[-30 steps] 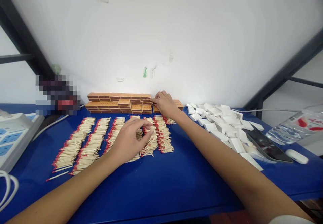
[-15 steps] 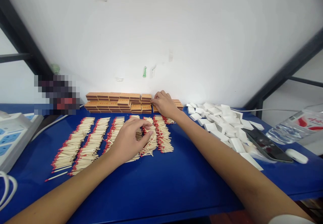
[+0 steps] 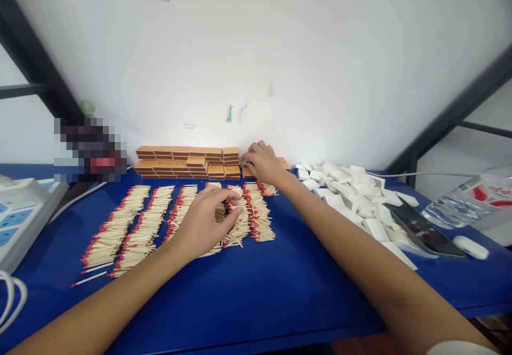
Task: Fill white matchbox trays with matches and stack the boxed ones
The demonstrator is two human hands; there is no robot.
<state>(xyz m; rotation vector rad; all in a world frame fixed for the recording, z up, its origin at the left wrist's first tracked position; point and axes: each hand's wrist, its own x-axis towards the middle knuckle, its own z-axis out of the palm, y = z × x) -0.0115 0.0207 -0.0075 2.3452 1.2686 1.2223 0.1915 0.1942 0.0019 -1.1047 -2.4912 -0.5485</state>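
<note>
Broadly, the desk (image 3: 280,296): blue, filling the lower frame below a white wall (image 3: 280,50).
Matches (image 3: 138,227): red-tipped, laid in rows across the centre-left of the frame, the middle rows under our left hand.
Matchboxes (image 3: 188,163): orange, stacked in a low bank at the back, centre frame.
White trays (image 3: 352,195): a loose heap at centre right, apart from both hands.
Left hand (image 3: 202,224): resting on the matches, fingers (image 3: 224,195) narrow, thumb and forefinger nearly meeting over the sticks. It has barely shifted in the last second.
Right hand (image 3: 262,164): at the right end of the matchboxes. It has crept slightly up the frame and curled tighter, so we judge the handling of that end box is ongoing.
Smaller things: power strip (image 3: 20,216) at the left edge; phone (image 3: 424,232) and bottle (image 3: 472,200) at the right.
Hidden: our palms cover what the fingers enclose, so we cannot tell whether either hand grips anything. A pixelated patch (image 3: 90,149) masks the upper left of the desk.
</note>
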